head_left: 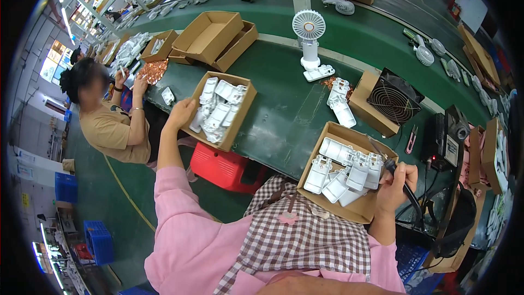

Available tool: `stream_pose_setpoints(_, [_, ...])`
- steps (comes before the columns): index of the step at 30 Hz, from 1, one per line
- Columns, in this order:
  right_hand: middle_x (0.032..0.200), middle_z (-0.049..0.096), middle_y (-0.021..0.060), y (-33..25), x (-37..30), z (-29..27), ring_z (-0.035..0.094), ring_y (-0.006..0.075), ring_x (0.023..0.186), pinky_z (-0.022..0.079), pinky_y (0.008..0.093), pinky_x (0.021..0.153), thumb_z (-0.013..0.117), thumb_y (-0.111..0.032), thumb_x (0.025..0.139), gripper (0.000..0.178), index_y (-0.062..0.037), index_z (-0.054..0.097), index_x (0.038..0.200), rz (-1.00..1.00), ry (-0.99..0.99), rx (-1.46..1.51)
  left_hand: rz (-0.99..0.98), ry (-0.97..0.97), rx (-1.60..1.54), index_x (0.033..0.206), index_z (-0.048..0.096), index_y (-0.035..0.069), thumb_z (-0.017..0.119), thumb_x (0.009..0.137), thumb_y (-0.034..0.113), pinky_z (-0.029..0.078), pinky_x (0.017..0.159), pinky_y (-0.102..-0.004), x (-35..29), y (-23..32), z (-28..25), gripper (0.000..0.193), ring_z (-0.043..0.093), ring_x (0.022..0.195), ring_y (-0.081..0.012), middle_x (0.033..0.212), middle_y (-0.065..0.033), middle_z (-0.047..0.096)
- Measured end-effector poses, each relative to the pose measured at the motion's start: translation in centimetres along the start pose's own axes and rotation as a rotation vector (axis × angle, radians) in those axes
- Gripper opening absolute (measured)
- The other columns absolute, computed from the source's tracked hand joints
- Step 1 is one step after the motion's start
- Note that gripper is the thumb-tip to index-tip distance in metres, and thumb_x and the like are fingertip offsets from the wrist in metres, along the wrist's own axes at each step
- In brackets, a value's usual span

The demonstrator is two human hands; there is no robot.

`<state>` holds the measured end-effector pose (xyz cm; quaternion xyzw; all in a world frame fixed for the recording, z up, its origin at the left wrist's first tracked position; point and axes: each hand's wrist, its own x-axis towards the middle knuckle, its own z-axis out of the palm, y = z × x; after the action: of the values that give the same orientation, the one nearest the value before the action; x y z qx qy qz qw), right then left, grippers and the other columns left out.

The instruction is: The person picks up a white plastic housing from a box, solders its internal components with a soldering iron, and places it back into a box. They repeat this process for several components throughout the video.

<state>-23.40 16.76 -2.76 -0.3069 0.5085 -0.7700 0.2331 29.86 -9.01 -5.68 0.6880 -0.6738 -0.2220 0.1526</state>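
1. A black-handled soldering iron (389, 166) was held at the right centre of the frame, clasped between the curled fingers and thumb of the right hand (391, 187).
2. Its long axis was slanted, with the thin metal tip pointed to the upper left, out beyond the fingers, and the cord end directed to the lower right.
3. White moulded plastic housings (357, 177) were piled in an open brown cardboard box (338, 211) just left of the right hand, at the lower right of centre. The right hand was nearer to them by far; their long sides were turned several ways.
4. The left hand (183, 112) was placed at the left wall of a second open cardboard box (243, 114), left of centre, where more white plastic pieces (218, 113) were heaped to the right of its fingers. Whether the wall was gripped or only touched could not be told.
5. Two white plastic parts (341, 104) were laid on the dark green tabletop (278, 104), above the right-hand box and well apart from both hands.
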Motion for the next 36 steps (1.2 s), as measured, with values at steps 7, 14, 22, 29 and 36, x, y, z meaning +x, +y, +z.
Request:
stream_pose_setpoints(7, [0.059,0.042,0.0001,0.2,0.0,0.0,0.038,0.0059,0.045,0.030,0.0189,0.040,0.050,-0.009,0.090,0.019,-0.0070,0.042,0.074,-0.010,0.027,0.015,0.056,0.146,-0.018,0.109,0.052,-0.004,0.045,0.090,0.022,0.043,0.082,-0.0451,-4.5,6.6,6.4,0.033,0.056,0.096,-0.0441,0.100,-0.0290,0.059])
stream_pose_setpoints(14, [0.059,0.045,0.0010,0.5,0.3,-0.2,0.042,0.0071,0.044,0.035,0.0197,0.039,0.053,-0.012,0.089,0.017,-0.0044,0.045,0.076,-0.033,-0.016,-0.024,-0.048,0.348,-0.195,0.126,0.042,0.005,0.044,0.087,0.011,0.039,0.090,-0.0458,-6.9,13.7,9.9,0.040,0.050,0.106,-0.0447,0.107,-0.0258,0.057])
stream_pose_setpoints(22, [0.059,0.045,0.0014,0.2,0.2,-0.4,0.042,0.0070,0.043,0.033,0.0196,0.039,0.054,-0.012,0.089,0.017,-0.0036,0.046,0.077,-0.034,0.000,-0.003,0.592,0.374,0.251,0.120,0.049,0.005,0.052,0.077,0.001,0.034,0.095,-0.0436,-6.6,18.3,6.5,0.043,0.043,0.112,-0.0352,0.111,-0.0148,0.055])
stream_pose_setpoints(29, [0.058,0.047,0.0011,0.2,0.0,-0.5,0.041,0.0063,0.043,0.033,0.0191,0.040,0.056,-0.016,0.088,0.019,-0.0043,0.046,0.076,-0.023,0.003,-0.032,0.371,-0.107,0.557,0.123,0.038,0.000,0.068,0.067,0.030,0.051,0.072,-0.0451,-7.4,19.6,6.8,0.070,0.061,0.085,-0.0392,0.098,-0.0245,0.059])
stream_pose_setpoints(36, [0.060,0.046,0.0007,0.1,0.3,-0.5,0.042,0.0056,0.044,0.035,0.0190,0.040,0.056,-0.016,0.089,0.020,-0.0048,0.045,0.076,0.010,0.012,-0.041,0.319,0.007,0.375,0.119,0.039,-0.004,0.055,0.075,0.012,0.048,0.074,-0.0483,-7.3,19.0,7.6,0.050,0.060,0.084,-0.0428,0.091,-0.0281,0.060])
